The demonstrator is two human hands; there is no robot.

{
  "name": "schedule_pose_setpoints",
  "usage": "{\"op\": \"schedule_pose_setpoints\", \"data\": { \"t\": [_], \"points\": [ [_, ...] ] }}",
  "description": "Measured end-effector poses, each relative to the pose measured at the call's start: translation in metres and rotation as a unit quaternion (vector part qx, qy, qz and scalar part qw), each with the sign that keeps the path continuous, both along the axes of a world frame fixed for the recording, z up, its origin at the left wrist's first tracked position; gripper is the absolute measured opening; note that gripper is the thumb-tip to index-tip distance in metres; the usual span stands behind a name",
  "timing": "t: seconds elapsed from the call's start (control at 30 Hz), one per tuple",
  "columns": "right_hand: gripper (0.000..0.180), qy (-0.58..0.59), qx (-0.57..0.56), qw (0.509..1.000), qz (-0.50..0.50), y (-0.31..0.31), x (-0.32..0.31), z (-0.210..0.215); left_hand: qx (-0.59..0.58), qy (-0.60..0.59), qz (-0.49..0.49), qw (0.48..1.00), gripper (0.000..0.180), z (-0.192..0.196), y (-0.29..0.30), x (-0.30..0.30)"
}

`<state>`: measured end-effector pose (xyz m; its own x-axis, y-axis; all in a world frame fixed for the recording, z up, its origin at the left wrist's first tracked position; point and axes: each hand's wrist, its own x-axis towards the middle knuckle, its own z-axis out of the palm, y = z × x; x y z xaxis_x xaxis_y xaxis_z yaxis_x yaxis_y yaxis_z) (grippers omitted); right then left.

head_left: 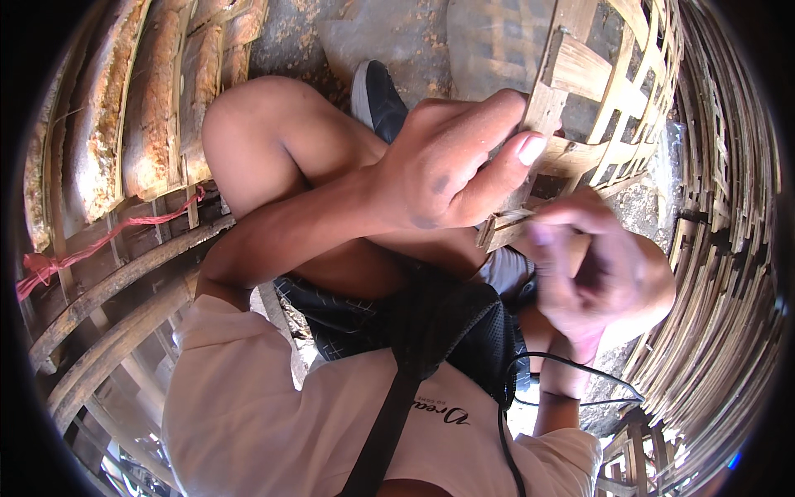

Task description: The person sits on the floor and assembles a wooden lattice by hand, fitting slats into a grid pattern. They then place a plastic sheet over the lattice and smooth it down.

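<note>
A woven bamboo panel (571, 153) with open, square gaps and a flat slat along its edge stands in front of me, at upper right. My left hand (460, 161) is closed round that edge slat, its thumb pressed on the near side and its other fingers partly hidden behind. Just below, my right hand (592, 269) has curled fingers, thumb and forefinger drawn together beside the short strip ends (503, 228) at the panel's lower corner. This hand is slightly blurred, and whatever lies between its fingertips cannot be made out.
Thin split bamboo strips (704, 306) are piled along the right side. Bamboo slat frames (124, 315) stand at left, with a red plastic tie (108, 240) on them. My bent knee (257, 124) and a dark shoe (381, 99) are near the work. A black cord (580, 364) loops by my right forearm.
</note>
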<state>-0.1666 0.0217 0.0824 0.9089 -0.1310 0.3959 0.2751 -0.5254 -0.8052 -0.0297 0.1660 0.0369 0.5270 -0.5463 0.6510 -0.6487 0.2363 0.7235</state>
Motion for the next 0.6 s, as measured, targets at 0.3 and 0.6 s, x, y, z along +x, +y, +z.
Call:
{"op": "schedule_pose_setpoints", "data": {
  "t": [0.3,0.6],
  "points": [
    [0.011,-0.038,0.031,0.997,-0.061,-0.0025,0.002,-0.0025,-0.004,0.03,0.009,1.0,0.01,0.0013,-0.0007,-0.003],
    [0.011,-0.051,-0.015,0.979,-0.198,-0.0016,0.0073,-0.0074,-0.019,0.03,0.015,0.999,0.012,-0.0016,-0.0035,-0.0022]
  ]
}}
